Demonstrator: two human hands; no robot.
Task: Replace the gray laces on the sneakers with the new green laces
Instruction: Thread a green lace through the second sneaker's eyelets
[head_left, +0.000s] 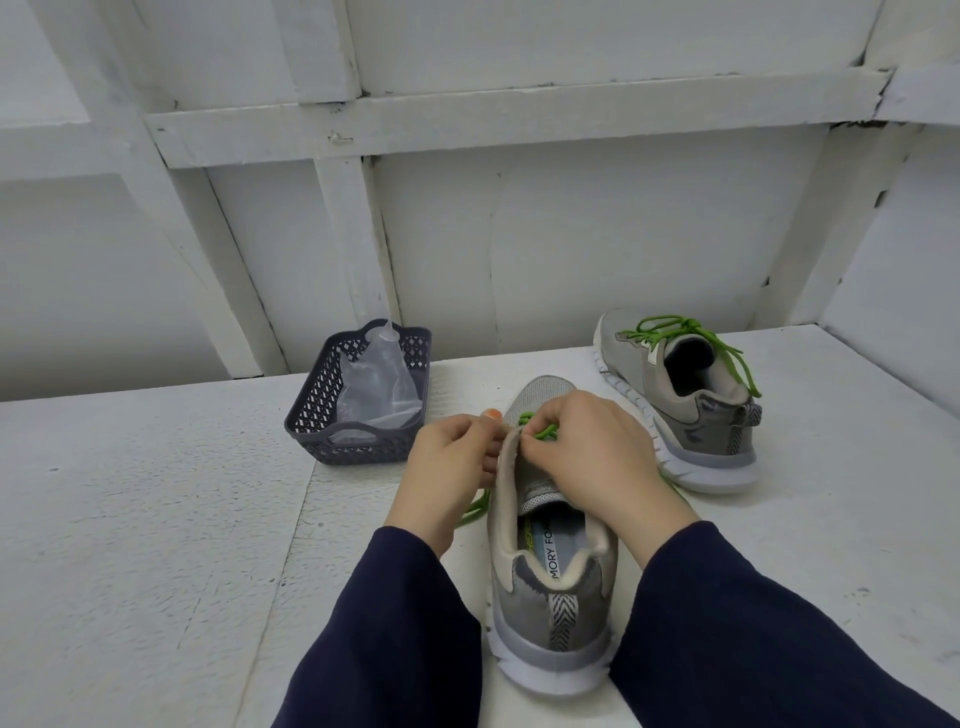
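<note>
Head view: bright green cord lace (543, 431) pinched in right hand (597, 452) over the tongue of near grey mesh sneaker (550, 597), heel toward viewer on white table (156, 519) for eyelet access; left hand (447, 467) gripping its eyelet edge, likely steadying. Beyond, to the right, second grey sneaker (691, 410), already green-laced. To the left, dark lattice plastic basket (322, 410) holding crumpled clear plastic bag (379, 384).

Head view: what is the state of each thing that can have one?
near sneaker: upright, green lace partly threaded.
far sneaker: upright, laced in green.
basket: holds a clear plastic bag.
left hand: grips near sneaker's eyelet edge.
right hand: pinches the green lace.
</note>
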